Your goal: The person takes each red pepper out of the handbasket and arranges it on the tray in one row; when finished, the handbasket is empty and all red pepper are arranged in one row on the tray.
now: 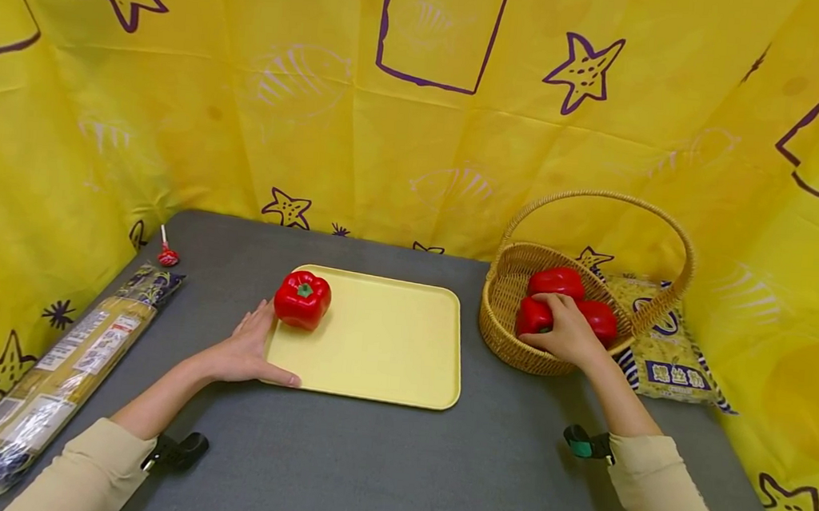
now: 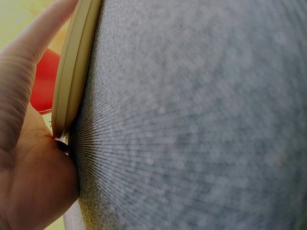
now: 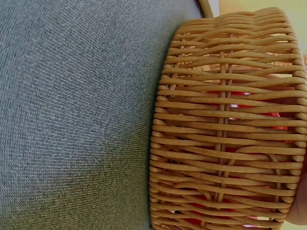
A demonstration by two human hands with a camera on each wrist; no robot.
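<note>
A pale yellow tray lies on the grey table with one red bell pepper at its back left. My left hand rests at the tray's left end, its fingers extended along the side and its thumb over the front edge. The left wrist view shows the tray's rim against this hand. To the right stands a wicker basket with a tall handle. Inside it, my right hand holds a red bell pepper between thumb and fingers. Two more bell peppers lie beside that one, partly hidden by the hand.
Behind the basket's right side lies a bag of noodles. A long clear packet of dried noodles runs along the left edge, with a red lollipop beyond it. Yellow patterned cloth encloses the table's back and sides.
</note>
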